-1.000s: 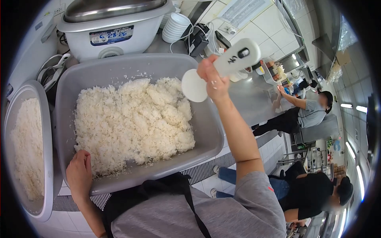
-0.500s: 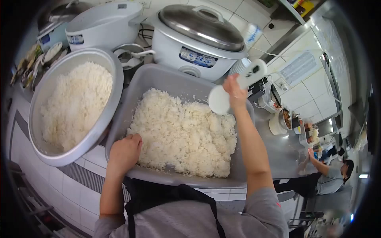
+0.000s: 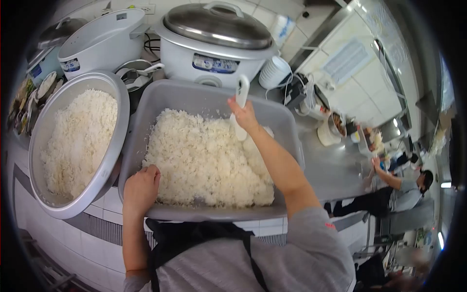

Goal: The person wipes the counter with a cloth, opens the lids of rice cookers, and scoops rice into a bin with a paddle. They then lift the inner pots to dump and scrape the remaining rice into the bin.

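So in the head view the right hand (image 3: 244, 116) had its fingers wrapped round a white paddle (image 3: 240, 109), held over the rice (image 3: 204, 160) in a big gray tub (image 3: 292, 141). The left hand (image 3: 141, 189) was loosely curled at the tub's near left corner, right by the rice; can't tell if it gripped the rim. A tilted metal pot (image 3: 121, 104) of more rice sat just left of the tub, and a lidded rice cooker (image 3: 214, 53) stood behind it.
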The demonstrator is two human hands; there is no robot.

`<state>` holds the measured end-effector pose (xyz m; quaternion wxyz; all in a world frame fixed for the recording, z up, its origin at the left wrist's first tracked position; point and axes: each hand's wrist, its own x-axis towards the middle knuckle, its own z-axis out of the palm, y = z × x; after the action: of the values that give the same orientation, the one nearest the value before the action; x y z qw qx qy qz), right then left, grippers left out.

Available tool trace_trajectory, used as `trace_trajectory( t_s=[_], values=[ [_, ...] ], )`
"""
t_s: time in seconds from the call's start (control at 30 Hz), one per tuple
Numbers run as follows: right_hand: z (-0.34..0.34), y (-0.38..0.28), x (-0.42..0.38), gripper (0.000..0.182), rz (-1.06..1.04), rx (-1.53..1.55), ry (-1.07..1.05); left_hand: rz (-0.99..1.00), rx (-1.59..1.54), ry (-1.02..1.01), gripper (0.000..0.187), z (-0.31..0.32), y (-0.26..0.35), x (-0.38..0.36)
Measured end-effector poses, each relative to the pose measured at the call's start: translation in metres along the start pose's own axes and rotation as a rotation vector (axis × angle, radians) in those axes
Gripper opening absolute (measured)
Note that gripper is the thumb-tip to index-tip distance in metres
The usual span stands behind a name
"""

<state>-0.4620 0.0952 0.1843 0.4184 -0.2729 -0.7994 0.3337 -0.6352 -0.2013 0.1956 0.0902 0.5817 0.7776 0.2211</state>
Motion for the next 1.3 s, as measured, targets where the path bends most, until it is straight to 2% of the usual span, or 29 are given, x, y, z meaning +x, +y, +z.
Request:
trace_trajectory(
  t_s=[0.1, 0.17, 0.2, 0.27, 0.3, 0.33, 0.4, 0.43, 0.5, 0.53, 0.57, 0.63, 0.7, 0.73, 0.8, 0.83, 0.9, 0.93, 0.97, 1.0, 1.07, 1.1, 1.13, 1.2, 1.27, 1.3],
  values=[
    [0.001, -0.034, 0.012, 0.031, 0.116, -0.08, -0.068, -0.013, 0.015, -0.019, 0.012, -0.001, -0.003, -0.005],
    [-0.005, -0.048, 0.042, 0.028, 0.08, 0.261, -0.132, -0.017, 0.007, -0.033, 0.012, -0.001, -0.002, -0.004],
    [0.005, -0.042, 0.035, 0.028, 0.084, 0.266, -0.131, -0.018, 0.012, -0.039, 0.012, -0.001, -0.002, -0.004],
    [0.033, -0.014, 0.007, 0.03, 0.08, 0.031, 0.122, -0.011, -0.027, -0.018, 0.012, -0.001, -0.003, -0.004],
    [0.037, -0.009, 0.0, 0.03, 0.042, 0.124, 0.134, -0.004, -0.027, -0.02, 0.012, -0.003, -0.002, -0.003],
    [0.031, -0.004, 0.005, 0.03, 0.036, 0.117, 0.127, -0.01, -0.022, -0.021, 0.012, -0.005, 0.0, -0.002],
    [0.011, -0.005, 0.011, 0.028, 0.286, 0.229, 0.008, -0.024, -0.012, -0.044, 0.012, -0.005, -0.001, -0.007],
    [-0.003, -0.019, 0.018, 0.028, 0.283, 0.227, 0.001, -0.014, -0.011, -0.036, 0.012, -0.004, -0.001, -0.005],
    [-0.023, -0.043, 0.025, 0.028, 0.047, 0.056, -0.04, -0.015, -0.009, -0.035, 0.012, -0.002, -0.002, -0.004],
    [-0.018, -0.027, 0.01, 0.028, 0.057, 0.063, -0.035, -0.01, -0.009, -0.03, 0.012, -0.001, -0.003, -0.006],
    [-0.012, -0.003, -0.009, 0.028, 0.025, -0.001, 0.001, 0.004, -0.01, -0.018, 0.012, -0.001, -0.004, -0.004],
    [-0.021, -0.01, -0.002, 0.029, -0.033, -0.087, 0.039, 0.003, -0.018, 0.004, 0.011, -0.002, 0.0, 0.001],
    [-0.047, -0.024, -0.006, 0.028, 0.109, -0.044, 0.089, 0.007, -0.016, -0.048, 0.011, -0.004, 0.0, -0.004],
    [-0.064, -0.033, -0.001, 0.025, 0.074, -0.014, 0.14, 0.002, -0.031, -0.037, 0.011, -0.004, 0.001, -0.003],
    [-0.089, -0.032, -0.011, 0.022, 0.121, 0.3, 0.116, 0.002, -0.038, -0.043, 0.01, -0.005, -0.001, -0.003],
    [-0.071, 0.002, -0.036, 0.018, 0.088, 0.233, 0.264, 0.006, -0.035, -0.031, 0.01, -0.005, -0.002, -0.004],
    [-0.068, 0.021, -0.064, 0.012, 0.09, 0.164, 0.234, 0.044, -0.047, -0.026, 0.01, -0.002, 0.001, -0.002],
    [-0.068, 0.009, -0.062, 0.007, 0.082, 0.115, 0.173, 0.032, -0.037, -0.015, 0.009, -0.002, 0.002, 0.0],
    [-0.072, -0.003, -0.063, 0.008, 0.215, 0.043, 0.275, 0.021, -0.016, -0.029, 0.009, -0.003, 0.001, -0.003],
    [-0.085, -0.028, -0.066, 0.008, 0.235, 0.037, 0.289, 0.034, -0.015, -0.051, 0.009, -0.004, 0.0, -0.003],
    [-0.116, -0.061, -0.06, 0.012, 0.156, 0.493, 0.04, 0.025, -0.026, -0.029, 0.008, -0.002, 0.0, -0.002],
    [-0.102, -0.069, -0.077, 0.015, 0.211, 0.472, 0.2, 0.019, -0.026, -0.035, 0.008, -0.003, 0.0, -0.002],
    [-0.088, -0.058, -0.091, 0.015, 0.212, 0.473, 0.197, 0.017, -0.021, -0.025, 0.008, -0.004, 0.001, -0.001],
    [-0.068, -0.034, -0.123, 0.015, 0.115, 0.001, 0.09, 0.035, -0.018, -0.034, 0.008, -0.004, 0.002, -0.003],
    [-0.079, -0.032, -0.121, 0.015, 0.206, -0.004, 0.069, 0.013, -0.042, -0.036, 0.009, -0.003, 0.001, -0.002],
    [-0.087, -0.047, -0.111, 0.016, 0.204, 0.02, 0.15, 0.017, -0.041, -0.036, 0.009, -0.004, 0.0, -0.002]
  ],
)
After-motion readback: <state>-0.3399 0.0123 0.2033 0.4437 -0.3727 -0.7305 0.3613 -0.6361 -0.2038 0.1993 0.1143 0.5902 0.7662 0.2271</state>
